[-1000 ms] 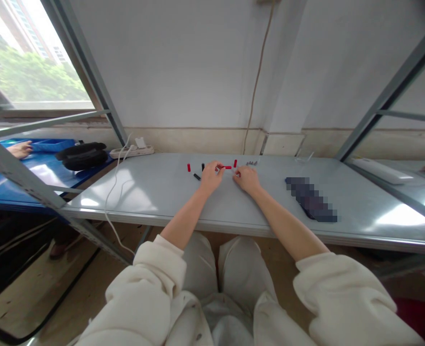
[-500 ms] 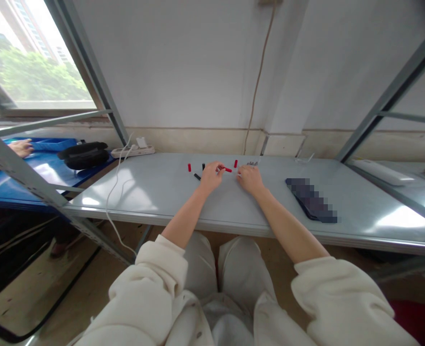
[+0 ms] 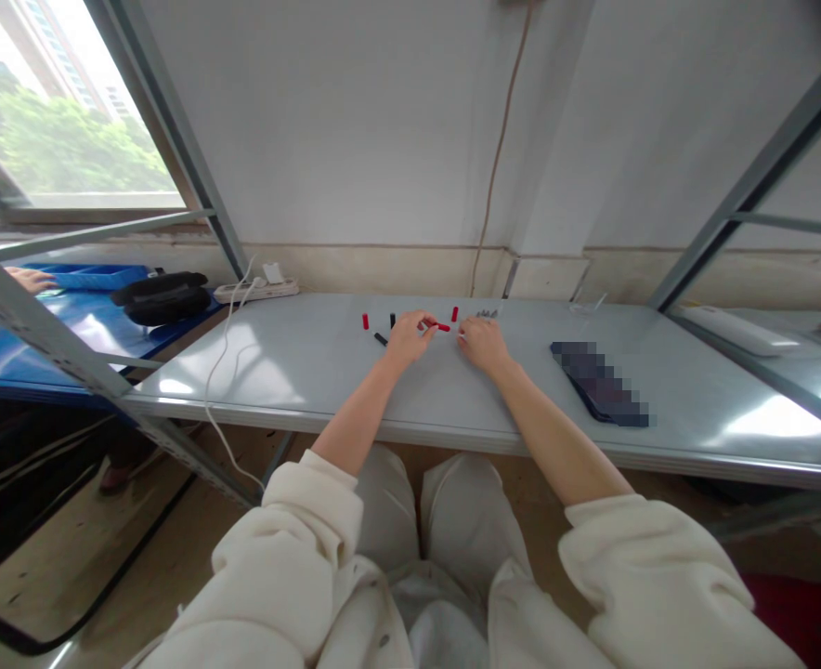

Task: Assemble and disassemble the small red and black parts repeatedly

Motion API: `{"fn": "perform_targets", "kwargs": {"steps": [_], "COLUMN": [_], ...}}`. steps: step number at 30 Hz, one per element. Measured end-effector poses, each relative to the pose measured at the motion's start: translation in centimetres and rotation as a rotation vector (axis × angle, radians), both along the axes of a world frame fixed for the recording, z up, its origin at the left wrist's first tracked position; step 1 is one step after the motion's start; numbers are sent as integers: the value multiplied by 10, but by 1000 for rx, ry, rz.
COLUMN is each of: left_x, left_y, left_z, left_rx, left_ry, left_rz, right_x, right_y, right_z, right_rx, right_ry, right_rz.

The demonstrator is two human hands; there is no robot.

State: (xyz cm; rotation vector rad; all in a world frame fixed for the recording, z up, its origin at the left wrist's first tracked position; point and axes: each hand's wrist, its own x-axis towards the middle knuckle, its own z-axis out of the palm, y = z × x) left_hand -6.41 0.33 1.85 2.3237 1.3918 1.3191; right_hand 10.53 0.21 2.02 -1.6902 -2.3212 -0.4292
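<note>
My left hand pinches a slim red stick just above the table, its free end pointing right. My right hand rests on the tabletop close by, its fingers bent and drawn together; anything between the fingertips is too small to make out. Beyond the gap between my hands stands a short red cylinder. Small grey pieces lie behind my right hand. Left of my left hand are another red cylinder, an upright black cylinder and a black stick lying flat.
A dark phone-like slab, partly pixelated, lies on the grey table at right. A power strip with a white cable sits at left. Another person's hand is near a blue tray and black case.
Both my hands stay nearly where they were, with the red stick still in my left. The other person's hand at far left has shifted slightly left.
</note>
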Motion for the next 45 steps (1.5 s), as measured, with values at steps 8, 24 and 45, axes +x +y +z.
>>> {"fn": "perform_targets", "kwargs": {"steps": [8, 24, 45], "left_x": [3, 3, -23], "left_y": [3, 4, 8], "left_z": [-7, -9, 19], "left_rx": [-6, 39, -147], "left_ry": [15, -9, -1390], "left_rz": [-75, -114, 198], "right_x": [-6, -9, -29], "right_y": [-3, -2, 19], "right_z": [2, -3, 3], "right_rx": [52, 38, -295], "right_ry": [43, 216, 651], "right_rz": [122, 116, 90]}}
